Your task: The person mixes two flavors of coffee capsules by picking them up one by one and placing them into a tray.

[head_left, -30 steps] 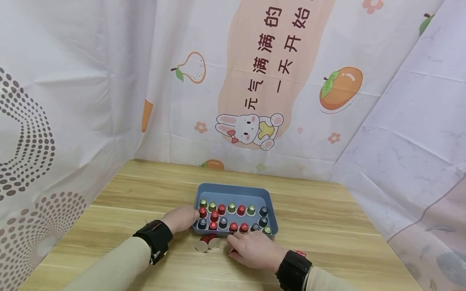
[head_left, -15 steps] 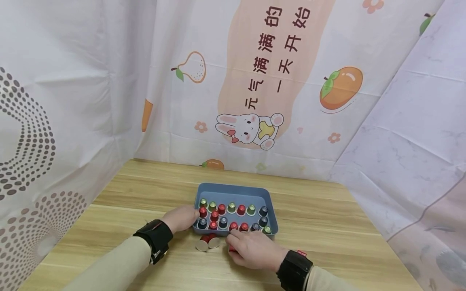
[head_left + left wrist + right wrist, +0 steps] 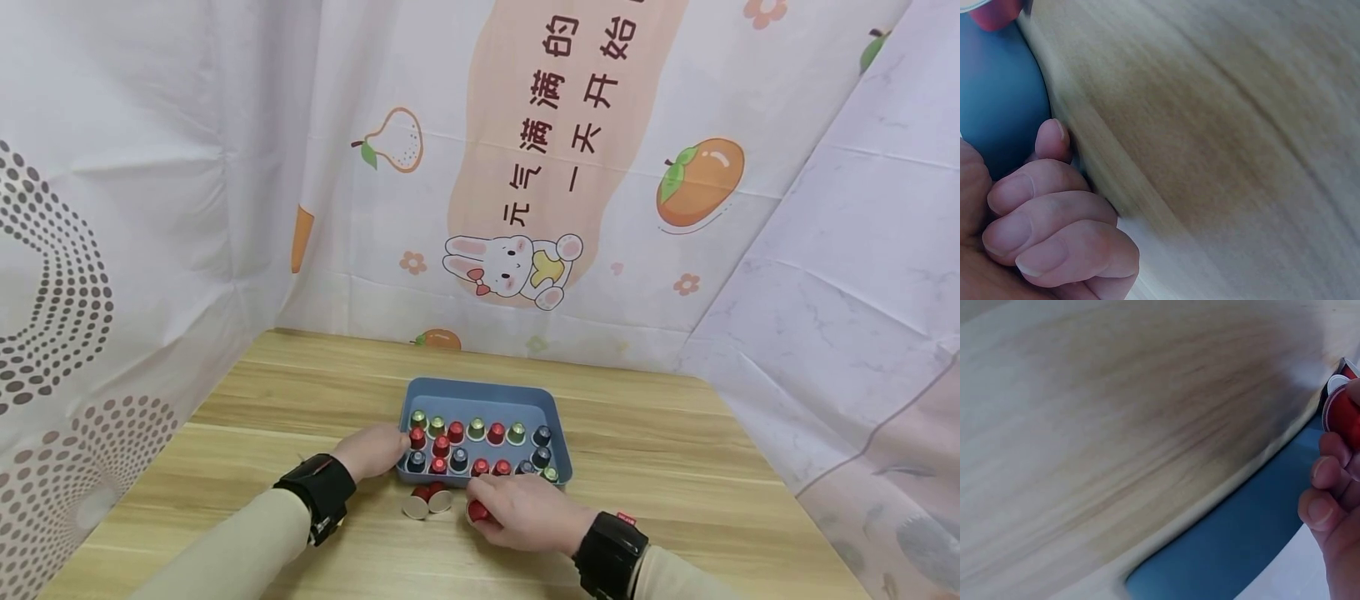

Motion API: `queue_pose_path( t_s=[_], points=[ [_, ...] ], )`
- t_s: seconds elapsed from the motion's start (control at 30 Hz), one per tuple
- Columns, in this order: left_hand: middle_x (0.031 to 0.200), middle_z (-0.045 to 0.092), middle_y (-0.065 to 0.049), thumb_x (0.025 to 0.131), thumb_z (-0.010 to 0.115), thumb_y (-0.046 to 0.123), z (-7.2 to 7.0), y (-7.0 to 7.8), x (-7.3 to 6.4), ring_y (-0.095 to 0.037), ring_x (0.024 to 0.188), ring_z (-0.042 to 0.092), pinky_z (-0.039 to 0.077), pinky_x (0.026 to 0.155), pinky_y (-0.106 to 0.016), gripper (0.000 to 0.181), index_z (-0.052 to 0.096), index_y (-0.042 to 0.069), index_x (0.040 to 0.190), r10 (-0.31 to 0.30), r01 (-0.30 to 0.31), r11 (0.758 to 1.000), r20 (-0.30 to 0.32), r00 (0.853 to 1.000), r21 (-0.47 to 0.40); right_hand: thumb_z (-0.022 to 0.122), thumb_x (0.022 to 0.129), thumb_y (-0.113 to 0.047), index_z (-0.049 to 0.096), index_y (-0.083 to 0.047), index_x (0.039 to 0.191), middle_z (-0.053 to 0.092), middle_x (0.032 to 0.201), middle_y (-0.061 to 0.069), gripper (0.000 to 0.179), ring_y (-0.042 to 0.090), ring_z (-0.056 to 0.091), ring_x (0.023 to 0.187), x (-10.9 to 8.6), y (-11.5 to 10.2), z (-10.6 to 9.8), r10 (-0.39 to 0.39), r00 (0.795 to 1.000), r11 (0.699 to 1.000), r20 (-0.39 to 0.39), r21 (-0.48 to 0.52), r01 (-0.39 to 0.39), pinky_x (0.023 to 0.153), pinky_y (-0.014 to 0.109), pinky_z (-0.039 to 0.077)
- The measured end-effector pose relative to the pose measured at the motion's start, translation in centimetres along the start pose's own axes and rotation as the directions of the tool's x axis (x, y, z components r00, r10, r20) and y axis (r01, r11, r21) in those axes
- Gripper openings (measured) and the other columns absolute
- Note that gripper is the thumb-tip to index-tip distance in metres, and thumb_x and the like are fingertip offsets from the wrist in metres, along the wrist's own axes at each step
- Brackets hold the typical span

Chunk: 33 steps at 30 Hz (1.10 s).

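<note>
A blue tray (image 3: 487, 402) holds several upright coffee capsules in red, green and dark blue. My left hand (image 3: 375, 452) grips the tray's left side; in the left wrist view its fingers (image 3: 1063, 206) are curled against the blue wall (image 3: 1004, 100). In front of the tray, my right hand (image 3: 525, 510) pinches a red coffee capsule (image 3: 477, 511) between thumb and fingers. The right wrist view shows this capsule's pale rim and red body (image 3: 1341, 415) at the right edge. Two more red capsules (image 3: 417, 503) lie on their sides on the table, left of my right hand.
The wood-grain table (image 3: 637, 450) extends around the tray. A white printed curtain (image 3: 375, 275) hangs behind it, with further curtains on the left (image 3: 165, 233) and right (image 3: 847, 292). The capsules fill mostly the tray's front and middle.
The red capsule in my right hand, mostly hidden by the fingers before, now shows clearly as the fingers turn it. My left hand stays at the tray's side.
</note>
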State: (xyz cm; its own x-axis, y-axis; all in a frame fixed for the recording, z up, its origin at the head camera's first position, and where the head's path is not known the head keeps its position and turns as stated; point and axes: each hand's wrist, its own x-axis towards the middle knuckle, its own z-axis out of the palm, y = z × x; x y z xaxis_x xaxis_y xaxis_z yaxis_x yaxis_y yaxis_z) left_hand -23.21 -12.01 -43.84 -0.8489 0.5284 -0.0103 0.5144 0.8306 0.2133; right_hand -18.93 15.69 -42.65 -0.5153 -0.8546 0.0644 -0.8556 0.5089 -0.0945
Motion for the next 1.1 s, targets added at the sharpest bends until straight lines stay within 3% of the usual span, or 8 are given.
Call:
queue_pose_path(
  t_s=[0.4, 0.63, 0.83, 1.1],
  points=[
    [0.074, 0.052, -0.004, 0.097, 0.053, 0.0, 0.1, -0.1, 0.0, -0.018, 0.067, 0.043, 0.042, 0.066, -0.034, 0.018, 0.06, 0.007, 0.082, 0.018, -0.017, 0.999, -0.006, 1.0, 0.031, 0.071, 0.097, -0.028, 0.061, -0.021, 0.104, 0.057, 0.087, -0.014, 0.014, -0.005, 0.049, 0.072, 0.1, 0.2, -0.6, -0.047, 0.999, 0.999, -0.004, 0.028, 0.047, 0.066, 0.008, 0.04],
    [0.073, 0.048, -0.005, 0.101, 0.049, 0.005, 0.0, 0.1, 0.0, -0.02, 0.066, 0.045, 0.038, 0.065, -0.036, 0.023, 0.058, 0.008, 0.08, -0.085, 0.086, 0.991, 0.009, 0.996, -0.101, 0.073, 0.096, -0.025, 0.062, -0.018, 0.105, 0.058, 0.088, -0.012, 0.016, -0.004, 0.05, 0.071, 0.4, 0.4, -2.0, -0.048, 0.998, 0.998, -0.033, 0.029, 0.049, 0.066, 0.009, 0.042],
    [0.073, 0.049, -0.003, 0.099, 0.049, 0.004, -0.2, 0.1, -0.1, -0.019, 0.067, 0.044, 0.04, 0.066, -0.036, 0.022, 0.059, 0.008, 0.08, -0.063, 0.063, 0.995, 0.004, 0.998, -0.071, 0.074, 0.095, -0.024, 0.063, -0.017, 0.101, 0.059, 0.086, -0.012, 0.014, -0.004, 0.048, 0.069, 1.0, 0.9, -3.1, -0.037, 0.999, 0.999, -0.029, 0.01, 0.037, 0.064, 0.011, 0.041],
    [0.073, 0.048, -0.004, 0.1, 0.048, 0.004, -0.3, 0.2, -0.2, -0.02, 0.067, 0.044, 0.039, 0.067, -0.037, 0.023, 0.06, 0.007, 0.08, -0.069, 0.068, 0.993, -0.005, 0.998, -0.097, 0.072, 0.096, -0.022, 0.063, -0.016, 0.101, 0.058, 0.086, -0.009, 0.012, 0.0, 0.048, 0.068, 2.2, 2.2, -4.2, -0.012, 1.0, 1.0, -0.025, 0.002, 0.013, 0.062, 0.014, 0.041]
  ],
)
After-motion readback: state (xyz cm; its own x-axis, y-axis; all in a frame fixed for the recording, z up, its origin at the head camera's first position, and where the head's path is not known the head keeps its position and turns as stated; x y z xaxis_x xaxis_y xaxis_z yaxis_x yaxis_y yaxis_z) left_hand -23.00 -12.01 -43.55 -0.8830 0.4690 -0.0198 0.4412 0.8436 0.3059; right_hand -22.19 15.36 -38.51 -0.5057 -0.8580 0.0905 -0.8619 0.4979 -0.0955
